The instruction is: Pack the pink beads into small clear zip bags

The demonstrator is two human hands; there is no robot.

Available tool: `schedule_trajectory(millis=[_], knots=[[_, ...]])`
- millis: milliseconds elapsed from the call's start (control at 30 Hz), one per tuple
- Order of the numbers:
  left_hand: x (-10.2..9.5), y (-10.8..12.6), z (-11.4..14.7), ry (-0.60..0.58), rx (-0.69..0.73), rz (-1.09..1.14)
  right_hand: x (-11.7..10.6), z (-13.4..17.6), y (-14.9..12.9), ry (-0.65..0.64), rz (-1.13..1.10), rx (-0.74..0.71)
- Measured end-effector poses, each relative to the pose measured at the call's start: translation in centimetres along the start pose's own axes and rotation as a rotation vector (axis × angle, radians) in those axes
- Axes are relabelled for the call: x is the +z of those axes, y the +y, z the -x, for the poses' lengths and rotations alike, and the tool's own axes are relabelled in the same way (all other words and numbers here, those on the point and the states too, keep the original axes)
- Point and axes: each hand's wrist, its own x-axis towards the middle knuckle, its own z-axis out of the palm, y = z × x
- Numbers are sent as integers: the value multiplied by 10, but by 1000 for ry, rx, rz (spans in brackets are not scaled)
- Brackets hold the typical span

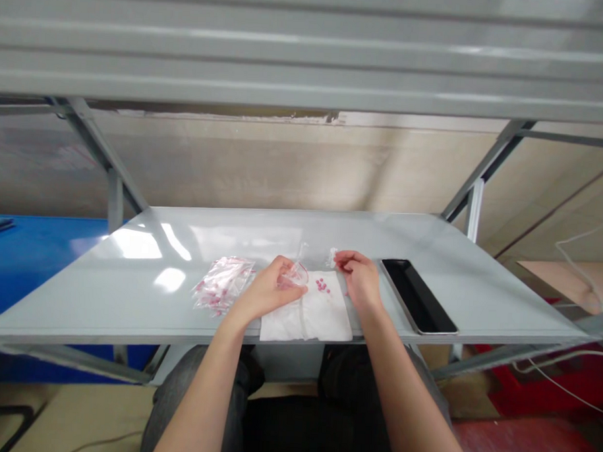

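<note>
Head view: the left hand point(267, 289) held a small clear bag point(296, 274) between its fingers, over a white sheet point(328, 317) on the table point(291, 229), beside loose pink beads point(322, 285). The right hand point(362, 275) had bent fingers at clear plastic bits point(331, 258) (whether gripping them, I could not tell).

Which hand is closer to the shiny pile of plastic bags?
The left. The left hand is just right of the pile of plastic bags; the right hand is farther off, by the right edge of the white cloth.
</note>
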Motion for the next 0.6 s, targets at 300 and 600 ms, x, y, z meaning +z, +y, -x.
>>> schedule_trajectory(millis=[300, 600], knots=[[1, -4, -1, -1, 40, 94, -50, 8, -38, -93, 582, -108], [4, 4, -4, 101, 152, 331, -55, 26, -53, -547, 1023, 81]])
